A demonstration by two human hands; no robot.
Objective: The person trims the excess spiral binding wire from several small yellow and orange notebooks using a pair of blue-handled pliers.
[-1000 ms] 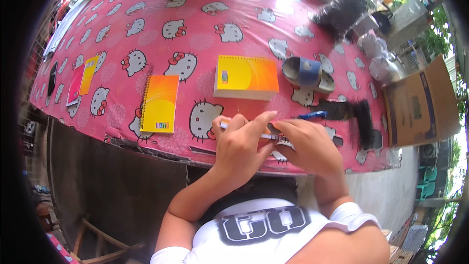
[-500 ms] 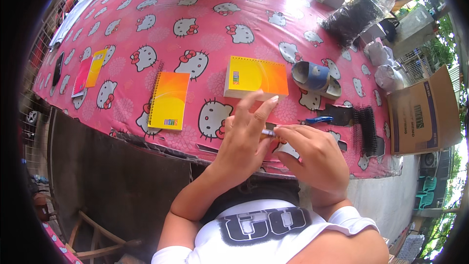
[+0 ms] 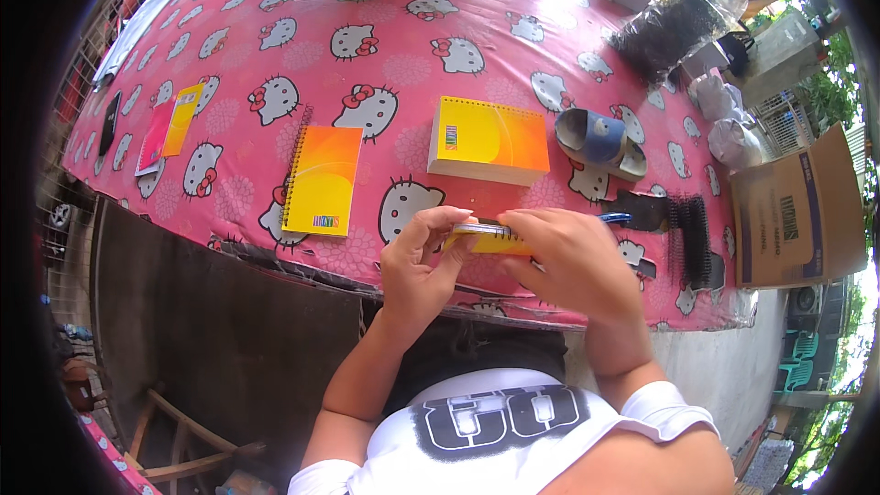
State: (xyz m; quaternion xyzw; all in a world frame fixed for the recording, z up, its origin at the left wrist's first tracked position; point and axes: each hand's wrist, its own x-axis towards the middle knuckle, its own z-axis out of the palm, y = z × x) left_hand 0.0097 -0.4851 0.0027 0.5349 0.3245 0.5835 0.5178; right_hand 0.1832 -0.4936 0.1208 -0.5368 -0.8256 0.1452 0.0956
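Observation:
Just over the table's near edge, a yellow notebook is held edge-on between my two hands, with dark wire coils along its upper edge. My left hand pinches its left end between thumb and fingers. The fingers of my right hand close over the coils at the other end, and the palm hides part of the cover. Beyond them lies a thick stack of yellow-orange notebook sheets. To the left, a spiral notebook rests flat with its coil sticking out past the top.
A blue sandal sits right of the stack. Near it are a blue-handled tool and a bundle of black coils. A cardboard box stands at the right edge. Pink and yellow notebooks and a dark phone lie far left.
My left fingers, raised before, have come down to pinch the notebook. The notebook now shows its yellow cover and coils between my hands.

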